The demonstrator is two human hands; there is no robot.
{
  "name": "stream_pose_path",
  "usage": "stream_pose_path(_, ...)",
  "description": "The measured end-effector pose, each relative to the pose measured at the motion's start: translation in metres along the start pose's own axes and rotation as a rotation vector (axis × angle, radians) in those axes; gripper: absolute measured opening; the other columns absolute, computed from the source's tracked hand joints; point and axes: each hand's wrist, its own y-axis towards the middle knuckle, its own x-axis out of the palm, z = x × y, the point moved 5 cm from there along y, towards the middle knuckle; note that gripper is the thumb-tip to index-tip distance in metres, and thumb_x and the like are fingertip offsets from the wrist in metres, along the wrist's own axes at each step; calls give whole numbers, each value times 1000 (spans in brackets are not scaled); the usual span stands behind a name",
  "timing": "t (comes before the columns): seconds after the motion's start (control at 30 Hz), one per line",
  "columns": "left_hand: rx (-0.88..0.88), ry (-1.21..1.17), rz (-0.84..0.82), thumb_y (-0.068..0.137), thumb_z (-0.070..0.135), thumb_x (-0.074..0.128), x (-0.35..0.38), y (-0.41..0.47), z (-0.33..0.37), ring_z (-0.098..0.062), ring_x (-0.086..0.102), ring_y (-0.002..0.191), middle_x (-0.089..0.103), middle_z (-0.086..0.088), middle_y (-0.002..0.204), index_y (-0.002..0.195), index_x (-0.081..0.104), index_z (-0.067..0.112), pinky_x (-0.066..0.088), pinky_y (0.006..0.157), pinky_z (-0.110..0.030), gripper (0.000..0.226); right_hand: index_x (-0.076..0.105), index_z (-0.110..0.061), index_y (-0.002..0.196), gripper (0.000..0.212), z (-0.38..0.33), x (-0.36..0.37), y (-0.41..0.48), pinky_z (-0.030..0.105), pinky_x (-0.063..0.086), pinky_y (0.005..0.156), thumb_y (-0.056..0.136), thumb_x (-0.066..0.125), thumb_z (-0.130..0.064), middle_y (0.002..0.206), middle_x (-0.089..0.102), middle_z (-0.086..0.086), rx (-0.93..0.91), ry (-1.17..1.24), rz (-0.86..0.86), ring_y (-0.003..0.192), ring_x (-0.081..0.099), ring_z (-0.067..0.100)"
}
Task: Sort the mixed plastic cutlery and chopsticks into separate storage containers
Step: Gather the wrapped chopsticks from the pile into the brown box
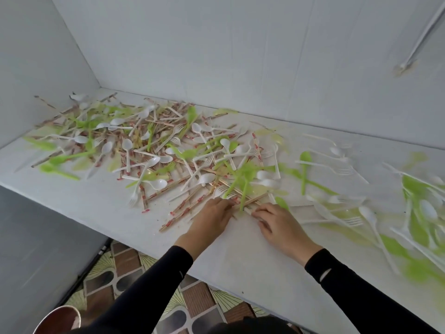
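A white counter point(240, 261) crosses my view, white walls point(216, 56) behind it. A cable point(423, 34) hangs upper right. Patterned floor point(125, 259) shows at lower left.

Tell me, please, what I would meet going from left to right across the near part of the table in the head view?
Green spoon → white fork → left hand → right hand → white spoon.

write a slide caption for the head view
Left hand and right hand meet at the near edge of a cutlery and chopstick pile on a white table.
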Motion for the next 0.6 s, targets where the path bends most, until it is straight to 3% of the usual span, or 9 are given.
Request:
stream_pose_path(0.13, 32, 49, 15, 84, -2, 61, 5, 14, -5, -31, 61, 85, 64, -12, 93, 114, 69, 6, 47, 77, -30, 32, 73, -15, 91, 25, 20, -16, -7, 33, 50, 75, 73, 72, 2, 93, 67, -4, 60, -17, 73, 84, 66, 22)
stream_pose_path(0.23, 33, 60, 45, 78, -7, 58, 5, 15, -9, -29, 57, 81, 58, -11, 91, 99, 67, 3, 45, 73, -29, 25, 72, -17, 92, 25, 34, -29, -15, 31, 47, 73, 77, 70, 3, 89, 64, -8, 106, 2, 109, 78, 60, 13)
stream_pose_path(0.33, 66, 57, 78, 76, -2, 43, 7, 17, -9, -20, 45, 78, 57, -10, 89, 86, 58, 6, 40, 69, -29, 20, 72, -16, 99, 25, 52, -42, -20, 34, 50, 75, 81, 68, 2, 90, 64, -6, 138, -2, 132, 80, 60, 15)
stream_pose_path(0.4, 95, 52, 73, 79, 4, 34, 9, 18, -9, -21, 48, 80, 61, -10, 91, 86, 55, 8, 41, 71, -30, 22, 71, -16, 104, 26, 65, -49, -22, 34, 49, 77, 84, 65, 0, 94, 66, -4, 183, -28, 124, 85, 63, 18)
stream_pose_path(0.5, 100, 76, 74, 84, -7, 56, 6, 20, -11, -18, 45, 82, 63, -10, 86, 91, 60, 6, 38, 72, -26, 15, 71, -16, 104, 27, 77, -55, -21, 36, 48, 77, 84, 63, 0, 96, 67, -1, 230, -73, 137, 87, 63, 23)
stream_pose_path(0.6, 159, 79, 104, 95, 11, 54, 5, 29, -7, -17, 43, 83, 64, -7, 87, 97, 66, 6, 42, 74, -28, 13, 72, -13, 100, 24, 68, -52, -13, 39, 50, 77, 80, 69, 0, 98, 64, 0, 147, -91, 177, 85, 60, 25)
